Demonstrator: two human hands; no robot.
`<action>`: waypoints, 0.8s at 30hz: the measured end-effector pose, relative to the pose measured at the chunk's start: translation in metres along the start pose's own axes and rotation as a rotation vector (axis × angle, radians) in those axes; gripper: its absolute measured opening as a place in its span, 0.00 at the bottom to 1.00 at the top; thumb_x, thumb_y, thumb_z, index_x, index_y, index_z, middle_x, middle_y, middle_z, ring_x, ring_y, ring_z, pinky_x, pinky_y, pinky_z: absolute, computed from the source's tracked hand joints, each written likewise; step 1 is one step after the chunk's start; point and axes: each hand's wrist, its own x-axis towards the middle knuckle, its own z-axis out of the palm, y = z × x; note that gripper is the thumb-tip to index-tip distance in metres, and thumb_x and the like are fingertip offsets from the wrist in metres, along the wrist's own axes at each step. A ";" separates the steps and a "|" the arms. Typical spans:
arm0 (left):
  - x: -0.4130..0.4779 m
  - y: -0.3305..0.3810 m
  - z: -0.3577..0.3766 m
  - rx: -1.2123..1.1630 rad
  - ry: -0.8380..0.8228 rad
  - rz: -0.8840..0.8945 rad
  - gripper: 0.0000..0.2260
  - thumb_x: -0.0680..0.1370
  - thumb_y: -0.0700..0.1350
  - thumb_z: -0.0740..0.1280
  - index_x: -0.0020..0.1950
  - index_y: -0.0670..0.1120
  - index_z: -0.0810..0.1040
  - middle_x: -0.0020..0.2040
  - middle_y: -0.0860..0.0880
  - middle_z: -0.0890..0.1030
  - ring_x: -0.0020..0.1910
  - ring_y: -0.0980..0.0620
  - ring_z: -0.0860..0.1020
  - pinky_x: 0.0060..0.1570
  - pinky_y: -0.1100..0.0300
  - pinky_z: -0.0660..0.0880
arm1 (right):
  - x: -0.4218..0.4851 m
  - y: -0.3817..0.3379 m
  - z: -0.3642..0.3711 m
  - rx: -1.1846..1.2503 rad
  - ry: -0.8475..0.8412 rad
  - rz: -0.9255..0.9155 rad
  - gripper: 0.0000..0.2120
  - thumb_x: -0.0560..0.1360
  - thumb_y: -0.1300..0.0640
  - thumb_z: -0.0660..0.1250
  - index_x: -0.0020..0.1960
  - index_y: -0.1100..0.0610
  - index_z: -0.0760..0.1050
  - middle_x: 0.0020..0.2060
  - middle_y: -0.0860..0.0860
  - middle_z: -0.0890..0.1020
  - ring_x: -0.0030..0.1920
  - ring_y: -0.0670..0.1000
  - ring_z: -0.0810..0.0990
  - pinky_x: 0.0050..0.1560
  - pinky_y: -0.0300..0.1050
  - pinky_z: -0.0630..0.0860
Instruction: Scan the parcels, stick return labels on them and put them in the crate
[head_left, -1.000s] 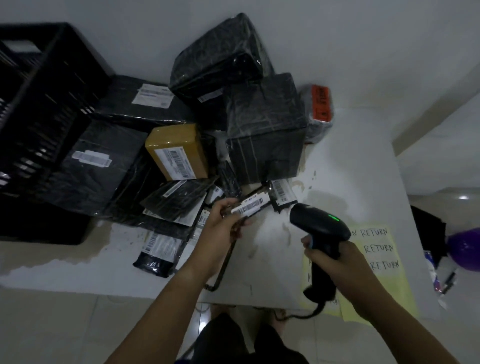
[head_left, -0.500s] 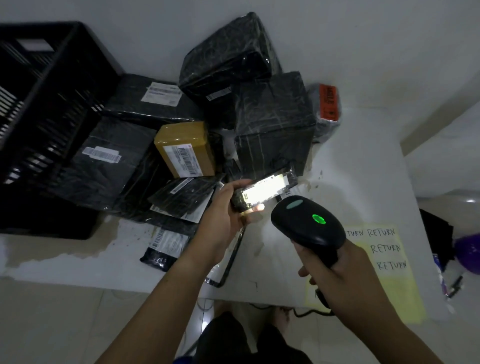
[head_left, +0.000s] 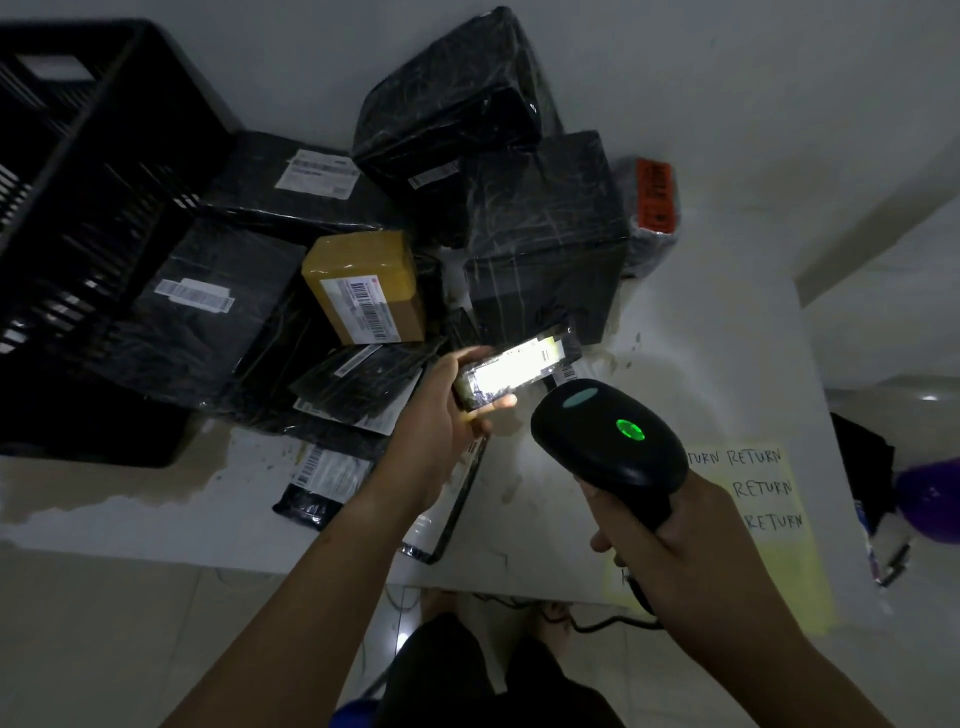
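On the left stands the black crate (head_left: 78, 208); what it holds we cannot tell. Next, the left hand (head_left: 441, 421) grips a small black-wrapped parcel (head_left: 519, 371) by its near end, above the table (head_left: 701, 338); its label is lit white by the scanner (head_left: 608, 436) and unreadable. We judge it light, slim and a little slippery (the wrap is glossy), so holding the end, clear of the barcode, is good. The right hand (head_left: 680, 540) is closed around the scanner handle. On the far right, a yellow sheet (head_left: 774, 551) carries handwritten "RETURN" labels
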 end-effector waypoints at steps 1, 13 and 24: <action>-0.001 0.001 -0.001 0.070 0.012 0.024 0.17 0.85 0.36 0.59 0.59 0.59 0.78 0.55 0.62 0.76 0.40 0.65 0.80 0.38 0.67 0.78 | -0.001 -0.001 -0.001 -0.002 0.000 -0.002 0.15 0.75 0.49 0.69 0.40 0.61 0.76 0.33 0.62 0.80 0.33 0.60 0.78 0.34 0.53 0.74; 0.000 0.002 0.001 -0.190 -0.019 -0.055 0.12 0.86 0.41 0.55 0.61 0.49 0.77 0.54 0.50 0.86 0.45 0.53 0.83 0.41 0.59 0.70 | -0.006 -0.005 0.003 -0.019 0.015 -0.021 0.16 0.73 0.49 0.69 0.38 0.62 0.74 0.31 0.63 0.79 0.29 0.61 0.76 0.31 0.56 0.71; -0.008 0.003 0.000 0.180 -0.013 0.135 0.23 0.81 0.27 0.60 0.65 0.55 0.72 0.57 0.64 0.70 0.42 0.81 0.72 0.38 0.77 0.73 | -0.010 -0.006 0.004 -0.001 0.019 -0.044 0.20 0.74 0.46 0.67 0.36 0.62 0.74 0.28 0.63 0.76 0.27 0.61 0.74 0.28 0.53 0.68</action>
